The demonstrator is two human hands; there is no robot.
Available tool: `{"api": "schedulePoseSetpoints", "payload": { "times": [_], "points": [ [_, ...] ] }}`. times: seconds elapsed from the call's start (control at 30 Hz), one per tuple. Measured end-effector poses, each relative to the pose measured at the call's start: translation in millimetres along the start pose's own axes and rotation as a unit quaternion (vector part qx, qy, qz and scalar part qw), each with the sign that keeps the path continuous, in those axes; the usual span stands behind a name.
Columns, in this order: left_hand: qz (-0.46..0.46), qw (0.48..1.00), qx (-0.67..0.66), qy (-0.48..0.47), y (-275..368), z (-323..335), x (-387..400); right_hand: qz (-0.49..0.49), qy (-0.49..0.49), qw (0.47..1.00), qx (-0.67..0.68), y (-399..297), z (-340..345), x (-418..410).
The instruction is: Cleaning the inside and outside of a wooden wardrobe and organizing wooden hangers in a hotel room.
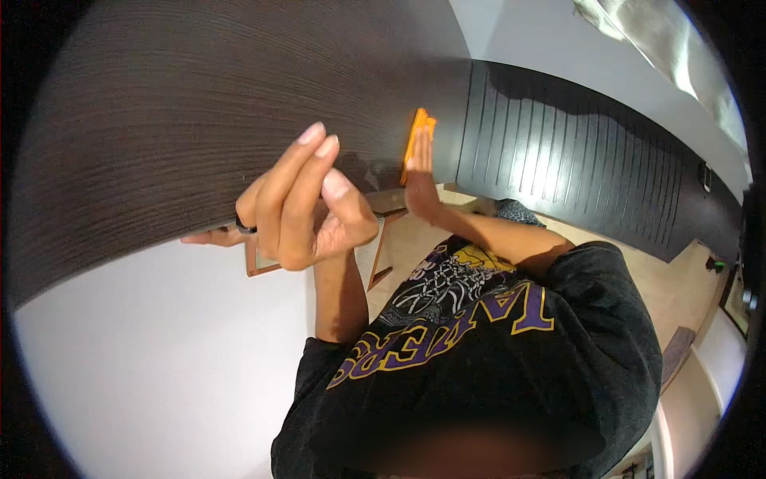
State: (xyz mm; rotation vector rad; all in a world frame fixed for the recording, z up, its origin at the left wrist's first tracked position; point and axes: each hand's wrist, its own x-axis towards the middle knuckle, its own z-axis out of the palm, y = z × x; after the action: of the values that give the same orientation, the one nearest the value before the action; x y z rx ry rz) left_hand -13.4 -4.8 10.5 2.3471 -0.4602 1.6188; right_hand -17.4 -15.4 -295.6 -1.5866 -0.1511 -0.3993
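Observation:
My left hand (305, 209) is raised in front of a dark wood-grain panel (197, 108). Its index and middle fingers lie together, with the thumb tip close against them, and nothing shows between them. There is a dark ring on one finger. Behind it, a finger stretches left along the panel's lower edge; whether it touches the panel is unclear. Farther right, my right hand (422, 173) holds a folded orange cloth (414, 141) flat against the panel, fingers straight and pointing up. Part of the cloth is hidden under the palm and fingers.
At right stands a dark grooved door (556, 143) with a metal handle (707, 177). A white wall (179, 347) is at lower left. A brown wooden frame (262, 269) shows behind my left hand. Patterned fabric (519, 212) is near the pale floor (419, 245).

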Motion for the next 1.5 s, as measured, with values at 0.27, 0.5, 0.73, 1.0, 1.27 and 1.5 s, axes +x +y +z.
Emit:
{"api": "schedulePoseSetpoints", "payload": {
  "times": [0.27,0.5,0.73,1.0,1.27,1.5],
  "points": [
    [0.035,0.997,-0.013,0.073,-23.4,22.0,-4.3,-0.038,-0.014,0.999,0.011,-149.1,1.8,88.3],
    [0.071,0.996,-0.038,0.038,-9.0,35.1,10.1,-0.135,-0.037,0.99,-0.005,-81.1,-13.7,42.0],
    [0.14,0.989,-0.023,0.049,2.8,27.1,2.2,0.024,0.035,0.999,0.011,-81.7,-4.7,18.8],
    [0.224,0.971,-0.085,0.01,20.3,27.9,6.9,-0.019,0.025,0.999,0.039,-34.9,-30.1,-23.3],
    [0.208,0.974,0.082,-0.046,10.8,28.5,-10.5,-0.055,-0.017,0.98,0.193,-121.2,-21.4,26.1],
    [0.17,0.973,0.136,-0.071,27.2,36.3,-12.3,0.151,0.044,0.988,-0.005,14.5,-31.1,28.9]
  ]
}}
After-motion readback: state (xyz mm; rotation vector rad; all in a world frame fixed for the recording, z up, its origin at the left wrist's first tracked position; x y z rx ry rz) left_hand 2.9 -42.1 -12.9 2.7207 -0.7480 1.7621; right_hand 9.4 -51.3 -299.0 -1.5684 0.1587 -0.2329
